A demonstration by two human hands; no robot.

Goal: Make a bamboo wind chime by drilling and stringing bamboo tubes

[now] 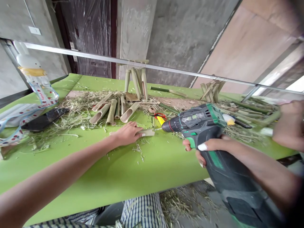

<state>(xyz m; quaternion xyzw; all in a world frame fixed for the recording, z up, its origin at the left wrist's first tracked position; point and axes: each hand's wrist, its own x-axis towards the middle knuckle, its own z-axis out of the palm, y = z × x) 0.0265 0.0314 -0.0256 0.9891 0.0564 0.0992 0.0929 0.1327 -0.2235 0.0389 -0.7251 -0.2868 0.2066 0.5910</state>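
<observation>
The right grip (209, 146) was closed around the handle of a green and black cordless drill (197, 122), its fingers wrapped fully about it. The left grip (127, 133) lay on a short bamboo piece (147, 132), fingers pressing it against the green desk (147, 167) near the middle of the near edge. The drill's bit pointed at that piece's end and sat just beside it; whether they touched was too small to tell.

Beyond the left grip, six cut bamboo pieces (111, 111) lay side by side among loose straw-like shavings (78, 115). Three more bamboo tubes (136, 83) hung upright at the far edge, and a bundle of bamboo sticks (210, 91) stood toward the far right corner. One long bamboo stick (168, 91) lay between those two groups. A small red and yellow tool (160, 117) sat just behind the drill.

At the right edge, another person's hand (289, 123) held a thin bamboo strip (270, 118). Toward the left edge lay one black phone (45, 118), beside one bottle with a rabbit-shaped top (30, 63) and a dotted ribbon (23, 117).
</observation>
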